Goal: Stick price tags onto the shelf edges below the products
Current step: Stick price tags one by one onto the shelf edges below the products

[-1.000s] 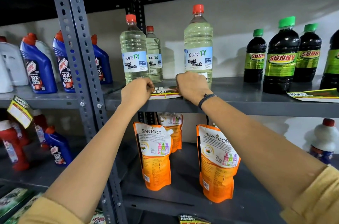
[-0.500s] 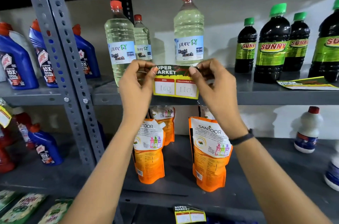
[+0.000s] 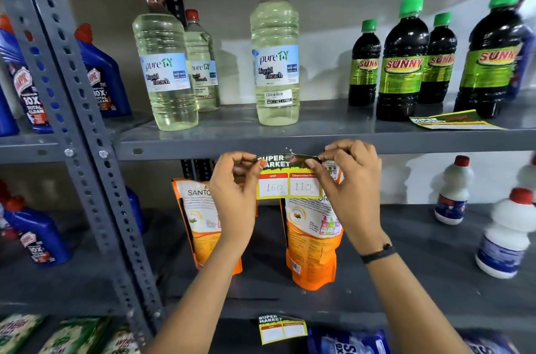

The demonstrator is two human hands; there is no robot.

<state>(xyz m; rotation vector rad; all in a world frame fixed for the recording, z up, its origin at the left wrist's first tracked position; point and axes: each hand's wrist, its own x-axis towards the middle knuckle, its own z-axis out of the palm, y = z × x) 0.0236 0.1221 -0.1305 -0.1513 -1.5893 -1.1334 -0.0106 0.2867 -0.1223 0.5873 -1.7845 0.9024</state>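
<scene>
I have both hands pinched on the yellow-and-green paper price tag (image 3: 289, 177) printed "SUPER MARKET": my left hand (image 3: 235, 194) clamps its upper left corner between thumb and forefinger, my right hand (image 3: 349, 188) clamps the upper right corner the same way. The tag's top edge sits against the front edge of the grey metal shelf (image 3: 203, 148), its white boxes reading 160 and 110 hanging just below that edge. On this shelf, above the tag, stands a clear plastic bleach bottle with a red cap (image 3: 275, 49), with two more towards the left end and dark green-capped bottles (image 3: 401, 63) towards the right end. Behind my hands, on the shelf below, stand two orange refill pouches (image 3: 311, 243). A second yellow price tag (image 3: 281, 329) hangs from that lower shelf's front edge.
</scene>
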